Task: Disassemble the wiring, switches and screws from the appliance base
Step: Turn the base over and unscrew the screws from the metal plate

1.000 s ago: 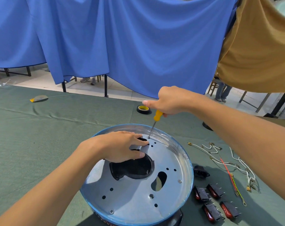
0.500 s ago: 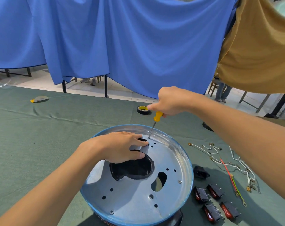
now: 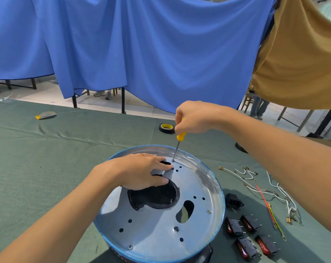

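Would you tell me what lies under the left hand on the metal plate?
The left hand rests on the metal plate, over the far edge of its large black opening. Anything beneath the palm is hidden.

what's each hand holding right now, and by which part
The right hand grips the screwdriver by its yellow handle, tip down against the base plate. The left hand lies flat on that plate, gripping nothing.

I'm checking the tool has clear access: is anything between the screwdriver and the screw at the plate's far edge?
Nothing visible. The screwdriver, gripped by the right hand, has its tip on the screw; the left hand rests on the plate just beside it, not over it.
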